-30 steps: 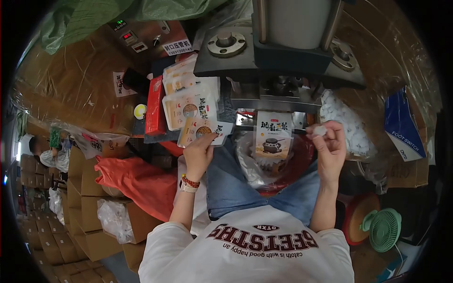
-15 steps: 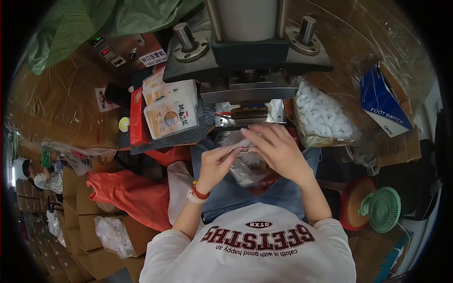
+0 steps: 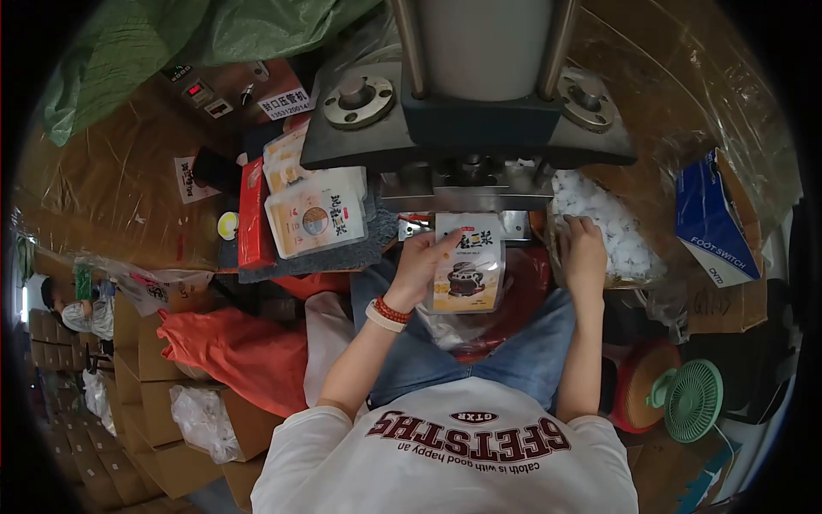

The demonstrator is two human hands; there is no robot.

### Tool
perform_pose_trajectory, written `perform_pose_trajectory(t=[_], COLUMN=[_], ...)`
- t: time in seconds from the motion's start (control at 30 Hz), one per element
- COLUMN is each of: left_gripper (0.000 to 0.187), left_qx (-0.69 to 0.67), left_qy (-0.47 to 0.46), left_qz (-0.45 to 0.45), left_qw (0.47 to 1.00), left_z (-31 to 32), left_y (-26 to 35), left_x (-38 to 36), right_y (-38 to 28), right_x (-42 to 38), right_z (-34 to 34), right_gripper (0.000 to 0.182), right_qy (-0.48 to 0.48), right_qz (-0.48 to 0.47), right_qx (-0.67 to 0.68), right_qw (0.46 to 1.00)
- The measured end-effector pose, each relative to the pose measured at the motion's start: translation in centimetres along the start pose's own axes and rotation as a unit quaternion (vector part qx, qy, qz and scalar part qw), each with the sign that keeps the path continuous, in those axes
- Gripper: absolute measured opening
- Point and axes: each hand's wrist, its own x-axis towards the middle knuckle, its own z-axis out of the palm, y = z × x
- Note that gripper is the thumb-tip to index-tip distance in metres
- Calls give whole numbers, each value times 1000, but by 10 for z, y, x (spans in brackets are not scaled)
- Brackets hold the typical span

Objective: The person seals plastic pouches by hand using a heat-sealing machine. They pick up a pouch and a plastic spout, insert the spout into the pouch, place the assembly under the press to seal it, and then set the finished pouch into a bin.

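Observation:
My left hand [image 3: 421, 272] is closed on a flat printed pouch [image 3: 467, 272], thumb on its front face. The pouch hangs upright before the sealing press [image 3: 479, 124], over my lap, with a dark pot pictured on its white and yellow front. At the near-left edge of a box of small white plastic pieces [image 3: 604, 227], my right hand [image 3: 584, 257] has its fingers bent down and drawn together among them. Whatever those fingertips hold is hidden. Left of the press, several similar pouches [image 3: 318, 221] lie stacked on a grey cloth [image 3: 374, 224].
A red box [image 3: 252, 214] stands beside the pouch stack. The control box [image 3: 231, 94] sits at the back left. On the right are a blue foot-switch carton [image 3: 715, 223] and a small green fan [image 3: 693, 400]. Orange cloth [image 3: 240, 355] hangs at left; another person [image 3: 81, 313] is far left.
My hands were together before the press over clear plastic. Now they are apart: the left holds up a pouch, the right has moved right to the white pieces. The view has shifted slightly.

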Motion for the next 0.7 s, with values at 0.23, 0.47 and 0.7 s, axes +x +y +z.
perform_pose_trajectory(t=[0.23,0.47,0.7], left_gripper=[62,46,43], left_qx=[781,682,575], left_qy=[319,146,76], left_qz=[313,258,434], left_qw=[435,669,689], left_z=[-86,-113,-29], left_y=[58,25,43], left_x=[-38,-83,-108], right_y=[24,-63,-107], right_x=[6,-26,-45], right_z=[-5,-38,-25], right_gripper=[29,31,28], right_qy=[-57,-37,-101], right_qz=[48,21,-225], right_qx=[257,685,499], right_qw=[964,727,831])
